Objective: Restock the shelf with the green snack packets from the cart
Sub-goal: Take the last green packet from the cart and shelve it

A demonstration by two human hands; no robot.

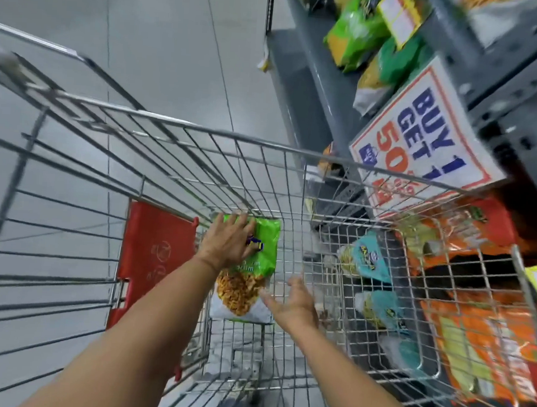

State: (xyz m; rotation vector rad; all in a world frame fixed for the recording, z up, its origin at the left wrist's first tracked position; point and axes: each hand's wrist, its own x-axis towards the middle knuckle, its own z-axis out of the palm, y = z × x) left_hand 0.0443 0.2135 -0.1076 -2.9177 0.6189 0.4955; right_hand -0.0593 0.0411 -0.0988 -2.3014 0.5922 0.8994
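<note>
1. Cart [265, 146] of metal wire fills most of my view from above, and both my bare arms reach down into its basket.
2. One green snack packet [248, 284] lies flat on the wire bottom of the cart, near the far end. Its top part is green and its lower part shows yellow-orange snacks on white.
3. My left hand [226, 245] rests on the upper green part of this packet. The fingers [243, 225] are spread wide and lie over the top edge of the packet; I cannot tell if they already grip it or only press on it.
4. My right hand [295, 303] is just beside the lower right corner of the packet, with the palm turned toward it. Its fingers are open and hold nothing; one fingertip seems to touch the edge of the packet, but the blur makes this unsure.
5. A red panel [155, 259] hangs on the left side of the cart.
6. To the right stands the grey shelf [307, 88]. More green packets [358, 34] sit on its upper level.
7. A white sign [424, 144] with the words "BUY 1 GET" is fixed on the shelf front.
8. Behind the right wall of the cart I see light blue packets [368, 258] and orange packets [474, 338] on the lower shelf levels.
9. The floor [145, 35] is light grey.
</note>
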